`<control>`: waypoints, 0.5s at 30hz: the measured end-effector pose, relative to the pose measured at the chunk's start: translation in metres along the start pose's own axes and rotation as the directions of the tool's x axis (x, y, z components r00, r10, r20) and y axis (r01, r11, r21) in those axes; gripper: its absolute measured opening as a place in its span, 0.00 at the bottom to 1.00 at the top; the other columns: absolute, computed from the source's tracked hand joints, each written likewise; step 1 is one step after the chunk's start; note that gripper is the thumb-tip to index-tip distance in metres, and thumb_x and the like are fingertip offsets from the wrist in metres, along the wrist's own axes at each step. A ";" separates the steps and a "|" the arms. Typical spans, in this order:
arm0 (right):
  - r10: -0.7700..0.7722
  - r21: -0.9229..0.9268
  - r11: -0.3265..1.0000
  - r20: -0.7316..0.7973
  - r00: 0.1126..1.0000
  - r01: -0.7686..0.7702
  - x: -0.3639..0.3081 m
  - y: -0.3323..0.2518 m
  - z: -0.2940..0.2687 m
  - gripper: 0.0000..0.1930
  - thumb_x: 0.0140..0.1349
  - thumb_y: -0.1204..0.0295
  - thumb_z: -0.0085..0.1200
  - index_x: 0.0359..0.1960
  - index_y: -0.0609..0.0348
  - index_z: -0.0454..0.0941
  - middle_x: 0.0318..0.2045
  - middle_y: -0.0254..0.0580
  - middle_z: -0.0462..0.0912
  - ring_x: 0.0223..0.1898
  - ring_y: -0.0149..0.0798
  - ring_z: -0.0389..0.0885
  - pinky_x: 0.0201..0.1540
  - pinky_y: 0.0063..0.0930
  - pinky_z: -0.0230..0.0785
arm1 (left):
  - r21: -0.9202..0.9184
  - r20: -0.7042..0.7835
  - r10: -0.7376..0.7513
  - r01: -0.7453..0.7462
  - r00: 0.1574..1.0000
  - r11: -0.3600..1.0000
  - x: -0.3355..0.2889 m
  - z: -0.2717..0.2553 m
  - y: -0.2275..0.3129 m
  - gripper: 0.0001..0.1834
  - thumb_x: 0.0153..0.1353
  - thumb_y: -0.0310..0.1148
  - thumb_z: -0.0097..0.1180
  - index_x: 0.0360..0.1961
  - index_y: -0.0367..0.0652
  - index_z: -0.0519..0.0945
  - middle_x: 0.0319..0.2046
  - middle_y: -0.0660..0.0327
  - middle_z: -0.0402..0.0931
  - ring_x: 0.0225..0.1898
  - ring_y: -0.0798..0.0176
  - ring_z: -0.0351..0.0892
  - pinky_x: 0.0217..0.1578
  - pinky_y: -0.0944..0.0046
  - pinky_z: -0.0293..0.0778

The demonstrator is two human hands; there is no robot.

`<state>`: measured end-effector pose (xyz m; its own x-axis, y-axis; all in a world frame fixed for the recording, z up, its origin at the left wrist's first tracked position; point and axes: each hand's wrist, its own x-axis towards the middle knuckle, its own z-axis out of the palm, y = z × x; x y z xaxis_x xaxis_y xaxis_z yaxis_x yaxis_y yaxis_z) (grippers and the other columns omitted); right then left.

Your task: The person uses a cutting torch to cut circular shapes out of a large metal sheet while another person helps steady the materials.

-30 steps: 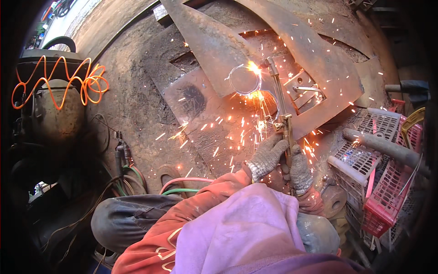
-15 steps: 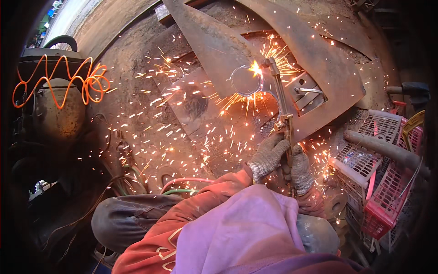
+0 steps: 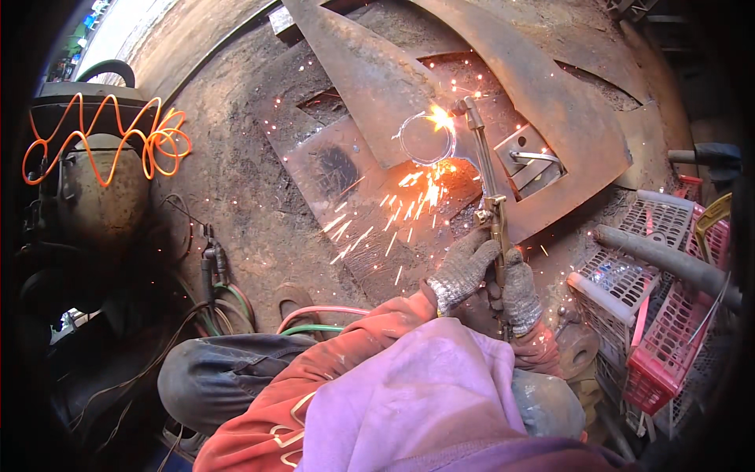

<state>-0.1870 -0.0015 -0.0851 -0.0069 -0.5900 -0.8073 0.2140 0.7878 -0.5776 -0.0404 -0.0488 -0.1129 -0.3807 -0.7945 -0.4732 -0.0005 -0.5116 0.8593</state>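
Observation:
My left hand (image 3: 464,269), in a grey knit glove, closes round the lower end of a cutting torch (image 3: 485,169). Beside it, my right hand (image 3: 519,295) grips the torch handle from the other side, also gloved. The torch points away from me, and its bent head ends in a bright flame at the right edge of a circle marked on a rusty steel plate (image 3: 385,94). Sparks (image 3: 413,208) fall toward me below the circle. Under that plate lies another rusty sheet (image 3: 338,200), lit orange near the flame.
An orange coiled hose (image 3: 102,149) hangs over a dusty rounded tank at left. Red and green hoses (image 3: 314,329) run by my left knee. Pink and grey plastic baskets (image 3: 661,346) with a metal pipe (image 3: 661,256) stand at right. A curved steel plate (image 3: 566,141) lies beyond the torch.
The wide spray of sparks has shrunk to a narrower stream below the circle. The flame has shifted very slightly, while both hands keep almost the same place on the torch.

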 end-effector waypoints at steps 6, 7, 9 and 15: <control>0.060 -0.012 0.998 -0.023 0.998 -0.060 0.001 0.001 -0.002 0.30 0.67 0.37 0.42 0.38 0.54 0.76 0.19 0.30 0.75 0.12 0.25 0.67 0.10 0.18 0.56 | -0.130 0.026 -0.075 0.078 0.997 0.988 0.001 0.001 0.004 0.17 0.69 0.38 0.51 0.51 0.37 0.77 0.35 0.59 0.80 0.33 0.69 0.78 0.36 0.67 0.75; 0.092 -0.008 0.996 -0.038 0.995 -0.092 0.001 0.002 -0.003 0.30 0.66 0.37 0.42 0.38 0.54 0.76 0.18 0.30 0.75 0.12 0.25 0.67 0.10 0.18 0.56 | -0.160 0.039 -0.104 0.109 0.994 0.981 -0.001 0.002 0.008 0.17 0.70 0.38 0.51 0.52 0.37 0.77 0.34 0.59 0.80 0.33 0.69 0.78 0.35 0.67 0.75; 0.102 0.022 0.995 -0.040 0.994 -0.101 0.006 0.008 -0.005 0.30 0.66 0.37 0.42 0.38 0.54 0.77 0.19 0.30 0.75 0.12 0.24 0.67 0.11 0.18 0.56 | -0.186 0.059 -0.128 0.137 0.990 0.973 -0.001 0.002 0.009 0.18 0.70 0.38 0.50 0.54 0.37 0.76 0.34 0.60 0.80 0.32 0.69 0.78 0.35 0.68 0.75; -0.021 0.022 1.000 0.015 1.000 0.021 0.006 0.004 -0.001 0.31 0.65 0.36 0.43 0.41 0.54 0.78 0.20 0.30 0.76 0.13 0.24 0.68 0.12 0.18 0.57 | 0.001 -0.038 0.073 -0.073 0.997 0.997 0.000 0.000 0.005 0.19 0.69 0.38 0.50 0.54 0.36 0.75 0.37 0.57 0.81 0.36 0.65 0.79 0.39 0.64 0.76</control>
<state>-0.1870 -0.0013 -0.0925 0.0027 -0.6093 -0.7929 0.2349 0.7711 -0.5918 -0.0398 -0.0511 -0.1084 -0.3445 -0.8415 -0.4161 0.0263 -0.4517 0.8918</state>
